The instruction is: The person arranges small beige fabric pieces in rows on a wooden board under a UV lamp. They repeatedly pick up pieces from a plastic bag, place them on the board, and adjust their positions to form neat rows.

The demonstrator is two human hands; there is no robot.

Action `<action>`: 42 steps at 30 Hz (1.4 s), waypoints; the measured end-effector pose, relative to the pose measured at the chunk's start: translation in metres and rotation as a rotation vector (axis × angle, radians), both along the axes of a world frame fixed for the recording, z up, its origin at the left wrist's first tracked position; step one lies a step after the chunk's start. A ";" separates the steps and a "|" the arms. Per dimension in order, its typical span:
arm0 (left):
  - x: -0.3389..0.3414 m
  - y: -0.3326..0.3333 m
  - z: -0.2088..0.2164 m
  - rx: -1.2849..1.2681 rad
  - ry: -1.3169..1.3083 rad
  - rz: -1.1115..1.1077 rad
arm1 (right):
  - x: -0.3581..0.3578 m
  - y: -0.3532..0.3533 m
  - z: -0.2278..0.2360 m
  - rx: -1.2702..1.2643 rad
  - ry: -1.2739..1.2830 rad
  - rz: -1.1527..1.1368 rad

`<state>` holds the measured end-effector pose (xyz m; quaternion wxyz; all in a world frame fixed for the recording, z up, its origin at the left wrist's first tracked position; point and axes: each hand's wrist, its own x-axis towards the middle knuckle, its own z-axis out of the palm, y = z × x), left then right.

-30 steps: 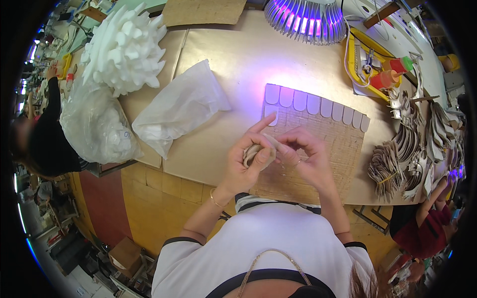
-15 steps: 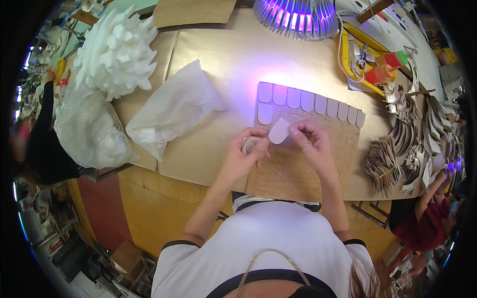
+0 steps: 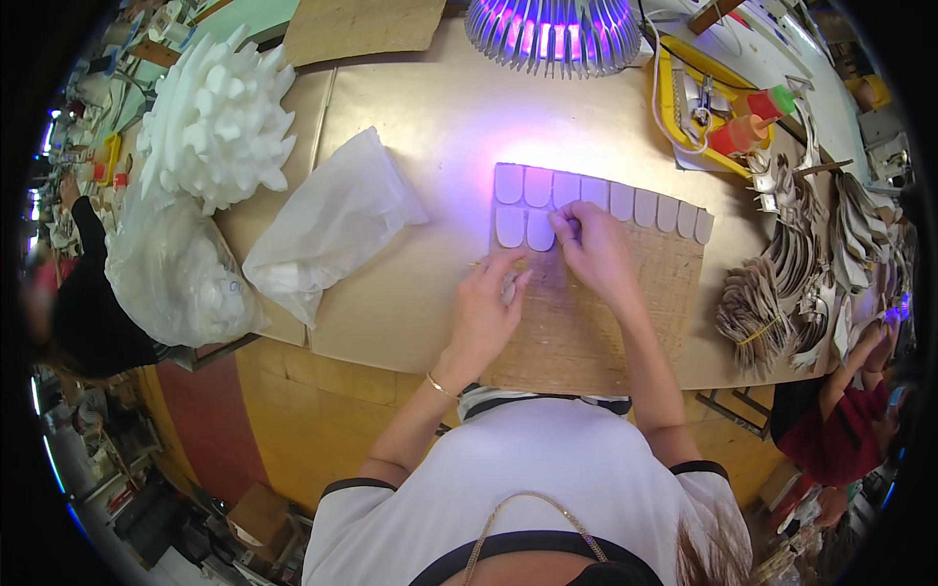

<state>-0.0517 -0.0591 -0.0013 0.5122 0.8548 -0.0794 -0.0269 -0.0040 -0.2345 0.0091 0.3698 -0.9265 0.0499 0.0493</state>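
A brown cardboard sheet [image 3: 586,322] lies on the table before me, bearing a full upper row of pale round-ended pieces. Below that row sit two more, the left piece [image 3: 509,227] and the right piece [image 3: 539,232]. My right hand [image 3: 593,252] has its thumb and fingers closed at the right edge of that right piece, which lies against the cardboard. Just left of the sheet's middle, my left hand [image 3: 489,301] is curled around something pale, mostly hidden by its fingers.
A finned lamp [image 3: 552,44] glows violet beyond the sheet. Left are a plastic bag [image 3: 337,215] and a spiky white foam bundle [image 3: 215,122]. Right stand a yellow tray [image 3: 674,107] with bottles and bundled curved strips [image 3: 752,322]. Other people work at both sides.
My right hand has carried the pale piece from above the cardboard up-left to the second row, beside the first piece there. My left hand has drawn slightly down, away from it.
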 end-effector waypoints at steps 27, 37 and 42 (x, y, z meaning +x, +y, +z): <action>0.010 0.020 0.012 0.426 0.145 -0.206 | -0.041 0.021 -0.026 -0.368 -0.398 0.028; 0.020 0.013 0.036 -0.890 0.657 -0.085 | -0.055 0.016 0.022 0.740 -0.060 -0.064; 0.017 0.004 0.038 -0.821 0.612 -0.142 | -0.055 0.011 0.040 0.722 -0.097 -0.084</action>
